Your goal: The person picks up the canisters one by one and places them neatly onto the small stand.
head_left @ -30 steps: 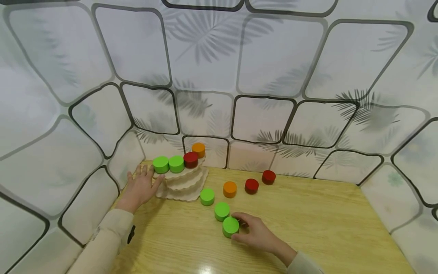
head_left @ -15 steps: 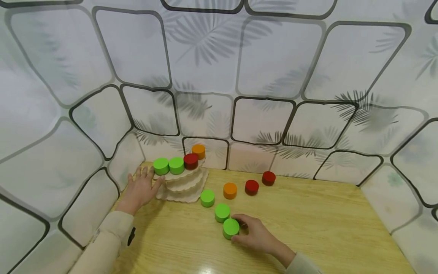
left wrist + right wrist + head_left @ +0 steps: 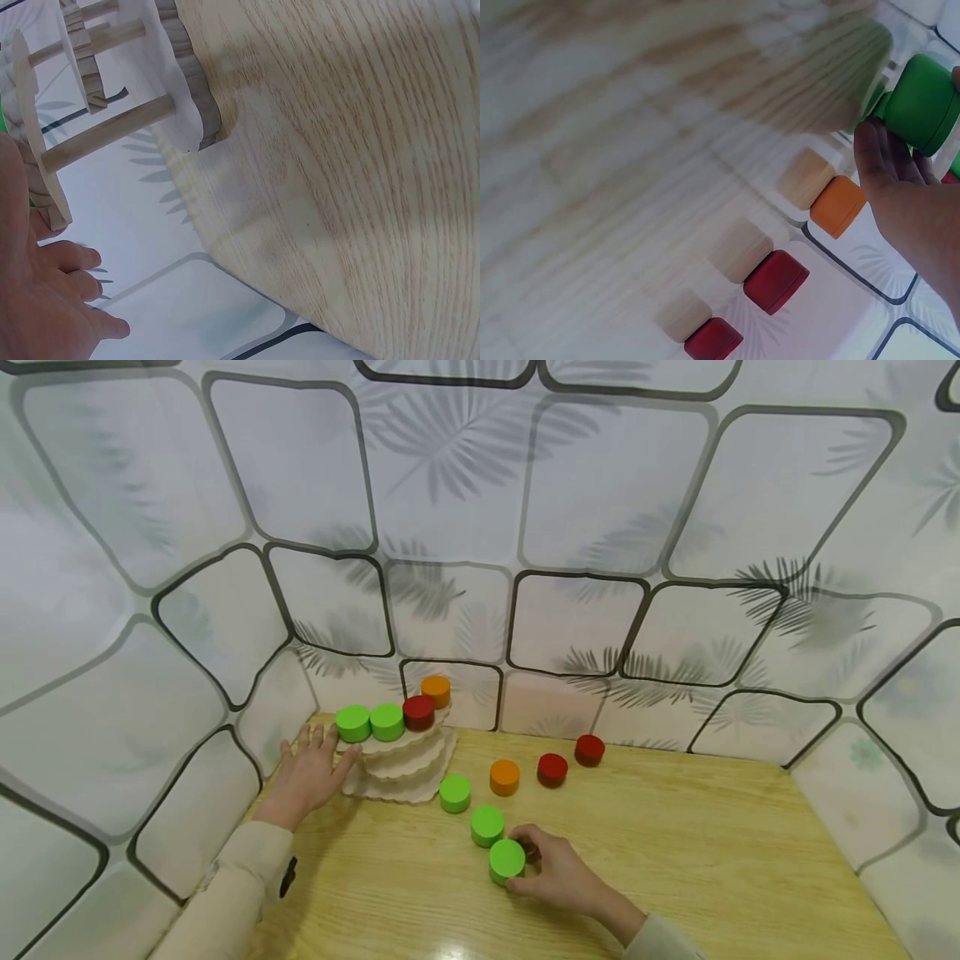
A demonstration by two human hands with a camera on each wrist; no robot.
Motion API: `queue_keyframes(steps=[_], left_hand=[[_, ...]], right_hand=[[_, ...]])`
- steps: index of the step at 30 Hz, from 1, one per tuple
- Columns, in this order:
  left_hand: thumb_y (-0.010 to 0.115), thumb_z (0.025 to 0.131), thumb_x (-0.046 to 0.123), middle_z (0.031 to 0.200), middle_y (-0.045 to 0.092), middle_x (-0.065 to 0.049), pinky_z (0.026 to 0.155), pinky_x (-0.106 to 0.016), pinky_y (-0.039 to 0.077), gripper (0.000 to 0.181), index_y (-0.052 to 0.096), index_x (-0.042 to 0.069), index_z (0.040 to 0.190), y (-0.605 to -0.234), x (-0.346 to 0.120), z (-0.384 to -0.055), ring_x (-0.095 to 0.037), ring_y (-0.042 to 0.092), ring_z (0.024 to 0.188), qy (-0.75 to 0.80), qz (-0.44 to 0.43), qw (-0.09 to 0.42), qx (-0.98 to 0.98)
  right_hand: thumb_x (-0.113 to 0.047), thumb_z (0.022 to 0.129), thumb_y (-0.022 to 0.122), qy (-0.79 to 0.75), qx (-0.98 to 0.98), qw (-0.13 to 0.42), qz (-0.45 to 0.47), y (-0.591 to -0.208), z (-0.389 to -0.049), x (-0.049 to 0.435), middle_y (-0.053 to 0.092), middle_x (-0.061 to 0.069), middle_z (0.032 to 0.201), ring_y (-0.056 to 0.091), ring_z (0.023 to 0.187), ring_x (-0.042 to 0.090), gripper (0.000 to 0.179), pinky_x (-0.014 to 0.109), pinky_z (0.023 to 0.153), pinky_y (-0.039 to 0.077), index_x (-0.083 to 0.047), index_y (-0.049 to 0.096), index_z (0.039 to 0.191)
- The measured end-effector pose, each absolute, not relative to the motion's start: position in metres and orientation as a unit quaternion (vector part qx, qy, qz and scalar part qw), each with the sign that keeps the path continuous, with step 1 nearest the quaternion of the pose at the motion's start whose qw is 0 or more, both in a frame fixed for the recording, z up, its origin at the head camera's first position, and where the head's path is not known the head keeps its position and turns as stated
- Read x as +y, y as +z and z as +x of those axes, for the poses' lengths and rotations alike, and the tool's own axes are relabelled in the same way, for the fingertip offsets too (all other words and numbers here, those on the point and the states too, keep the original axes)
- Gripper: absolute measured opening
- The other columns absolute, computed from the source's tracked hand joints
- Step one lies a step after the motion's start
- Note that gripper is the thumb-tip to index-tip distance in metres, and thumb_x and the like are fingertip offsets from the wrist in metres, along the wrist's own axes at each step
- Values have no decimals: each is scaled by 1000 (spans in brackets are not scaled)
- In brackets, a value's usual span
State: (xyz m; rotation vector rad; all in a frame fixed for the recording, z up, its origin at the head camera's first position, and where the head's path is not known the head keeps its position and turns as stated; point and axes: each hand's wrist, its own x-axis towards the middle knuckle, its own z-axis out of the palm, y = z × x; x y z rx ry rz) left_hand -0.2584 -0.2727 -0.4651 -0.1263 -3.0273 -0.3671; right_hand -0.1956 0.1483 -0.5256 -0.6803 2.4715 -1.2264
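My right hand holds a green round block between thumb and fingers, low over the table. In the right wrist view the same green block shows its side and a seam. Just behind it sits a second green block. My left hand rests at the left edge of a tiered wooden stand with scalloped edges, fingers spread. Two green blocks, a dark red block and an orange block stand on its top tier. Wooden posts join the tiers.
Along the table, right of the stand, lie another green block, an orange block and two dark red blocks. Patterned walls close off the back and sides of the table.
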Motion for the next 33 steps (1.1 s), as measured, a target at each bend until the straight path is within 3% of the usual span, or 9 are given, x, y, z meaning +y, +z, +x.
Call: queue_keyframes(steps=[12, 19, 27, 33], left_hand=[[29, 113, 56, 162, 29, -42, 116, -84, 16, 82, 34, -12, 159, -466, -273, -258, -62, 18, 154, -122, -39, 50, -991], [31, 113, 56, 161, 32, -42, 115, -85, 18, 81, 35, -12, 158, -466, -274, -258, -62, 21, 153, -117, -42, 55, -991], [29, 113, 57, 161, 31, -43, 115, -85, 18, 82, 35, -11, 159, -466, -273, -259, -62, 20, 153, -114, -41, 50, -991], [31, 113, 56, 161, 31, -43, 115, -85, 18, 81, 35, -12, 159, -464, -272, -258, -62, 20, 154, -118, -42, 52, -991]], right_hand=[[-23, 86, 83, -450, 850, 126, -244, -511, -200, 132, 68, 1, 122, 65, 107, 10, 51, 26, 97, 56, -9, 59, 129], [-21, 84, 83, -462, 840, 122, -258, -504, -206, 113, 68, 2, 121, 65, 105, 10, 51, 33, 97, 58, -9, 58, 127], [-22, 85, 83, -483, 829, 116, -258, -496, -211, 88, 67, 0, 120, 65, 106, 12, 50, 25, 95, 56, -11, 60, 127], [-24, 87, 83, -496, 825, 101, -251, -496, -219, 73, 69, 2, 117, 66, 102, 12, 49, 26, 91, 57, -8, 61, 127]])
